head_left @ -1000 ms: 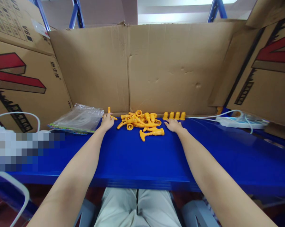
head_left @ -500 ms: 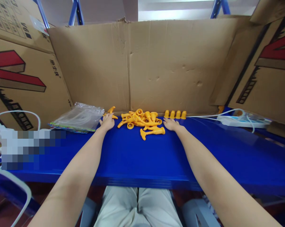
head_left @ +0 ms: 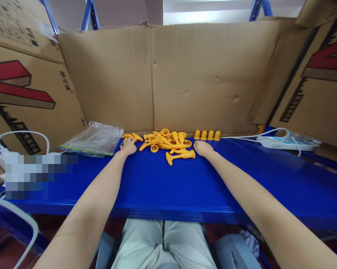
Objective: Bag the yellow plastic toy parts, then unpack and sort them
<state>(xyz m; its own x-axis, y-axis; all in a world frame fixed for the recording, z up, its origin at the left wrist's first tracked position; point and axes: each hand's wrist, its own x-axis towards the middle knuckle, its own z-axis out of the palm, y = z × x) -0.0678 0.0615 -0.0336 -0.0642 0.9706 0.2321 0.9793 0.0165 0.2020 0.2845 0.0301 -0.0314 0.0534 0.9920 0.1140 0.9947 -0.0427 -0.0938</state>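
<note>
At the back left of the blue table, my left hand point(head_left: 128, 147) has its fingers curled down on orange-yellow T-handled plastic pieces point(head_left: 135, 136). The fingertips are partly hidden behind the hand. My right hand point(head_left: 203, 149) rests as a closed fist at the right of the pile, in front of the upright caps; whatever it may hold is hidden. Between the hands lies a pile of orange-yellow plastic pieces point(head_left: 159, 139), some with round open cups. At its front is a T-handled piece with a spiral shaft point(head_left: 180, 156), lying on its side. Several orange-yellow caps point(head_left: 211, 135) stand in a row.
A stack of clear plastic bags point(head_left: 94, 138) lies at left. A white power strip point(head_left: 288, 143) with cables is at right. A cardboard wall point(head_left: 213, 74) closes the back, with large boxes point(head_left: 19, 97) at the side. The table's front edge point(head_left: 168, 213) is near my lap.
The T-handled piece at my left hand was tilted up and now lies lower beside the other one. My right hand's fingers were stretched out and are now curled in.
</note>
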